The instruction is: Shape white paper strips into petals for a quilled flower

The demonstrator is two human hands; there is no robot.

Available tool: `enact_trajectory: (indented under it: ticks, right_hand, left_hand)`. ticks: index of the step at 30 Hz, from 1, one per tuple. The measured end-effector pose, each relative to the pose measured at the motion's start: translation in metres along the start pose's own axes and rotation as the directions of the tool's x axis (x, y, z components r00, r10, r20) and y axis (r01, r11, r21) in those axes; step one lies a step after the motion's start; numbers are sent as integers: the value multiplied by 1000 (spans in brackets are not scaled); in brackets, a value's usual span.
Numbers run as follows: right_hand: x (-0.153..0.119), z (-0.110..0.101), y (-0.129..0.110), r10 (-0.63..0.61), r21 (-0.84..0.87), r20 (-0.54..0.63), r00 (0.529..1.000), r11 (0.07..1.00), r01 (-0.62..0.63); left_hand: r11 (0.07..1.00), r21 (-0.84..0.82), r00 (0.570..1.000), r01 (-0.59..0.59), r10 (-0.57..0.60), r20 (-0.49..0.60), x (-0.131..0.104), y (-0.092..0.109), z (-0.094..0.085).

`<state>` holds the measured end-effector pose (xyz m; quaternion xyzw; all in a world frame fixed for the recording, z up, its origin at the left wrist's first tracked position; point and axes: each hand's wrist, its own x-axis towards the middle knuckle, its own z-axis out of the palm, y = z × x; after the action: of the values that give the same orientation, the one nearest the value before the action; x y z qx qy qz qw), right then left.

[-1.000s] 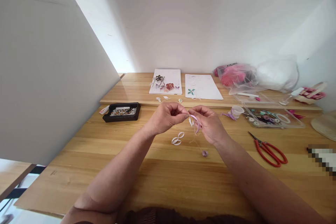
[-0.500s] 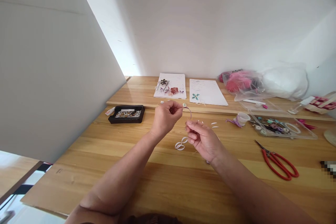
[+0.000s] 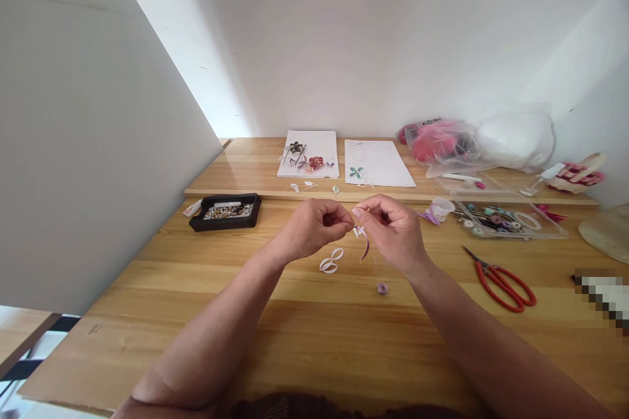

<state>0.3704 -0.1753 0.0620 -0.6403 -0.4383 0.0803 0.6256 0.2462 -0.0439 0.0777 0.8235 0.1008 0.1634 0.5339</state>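
Observation:
Above the middle of the table, my left hand [image 3: 317,229] and my right hand [image 3: 397,234] meet fingertip to fingertip, both pinched closed. Between them is a narrow purple and white paper strip [image 3: 365,249], whose curved free end hangs down below the fingers. The fingers partly hide the rest of it. On the wood below my left hand lie white leaf-shaped paper loops [image 3: 329,266]. A small purple coil [image 3: 382,288] rests on the table below my right hand.
Red-handled scissors [image 3: 506,287] lie at the right, before a clear tray of beads [image 3: 538,234] and a small white cup [image 3: 443,208]. A black bead tray [image 3: 223,222] stands left. Paper sheets [image 3: 381,150] with paper flowers lie on the raised back ledge.
My right hand has moved up and my left hand slightly down, so the fingertips now meet. The strip's free end now hangs down, and the purple coil has come into view.

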Motion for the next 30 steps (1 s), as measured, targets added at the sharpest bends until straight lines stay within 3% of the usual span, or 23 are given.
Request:
enact_trajectory:
  ticks: [3, 7, 9, 12, 15, 19, 25, 30]
  right_hand:
    - [3, 3, 8, 220, 224, 36, 975, 949, -222]
    - [1, 11, 17, 524, 537, 249, 814, 625, -567]
    - [-3, 16, 18, 576, 603, 334, 746, 478, -639]
    - [-9, 22, 15, 592, 644, 395, 703, 366, -671]
    - [-14, 27, 9, 599, 668, 391, 699, 337, -663]
    - [-20, 30, 0, 590, 679, 396, 704, 327, -657]
    - [-21, 25, -14, 555, 618, 352, 754, 467, -632]
    - [-22, 25, -19, 555, 640, 403, 728, 397, -657]
  left_hand:
    - [997, -80, 1000, 14, -13, 8, 0, 2, -2]
    - [989, -148, 992, 14, -32, -118, 3, 4, -4]
    - [988, -155, 981, 3, -33, -192, 6, 4, -4]
    - [987, -158, 947, -12, -40, -319, 9, 0, -4]
    - [993, -112, 899, -36, -17, -438, 12, -6, -3]
    - [998, -1, 861, -65, 56, -506, 13, -13, -3]
    - [967, 234, 872, -99, 197, -447, 8, -10, -2]
    - [950, 295, 875, -105, 229, -427, 6, -9, -1]
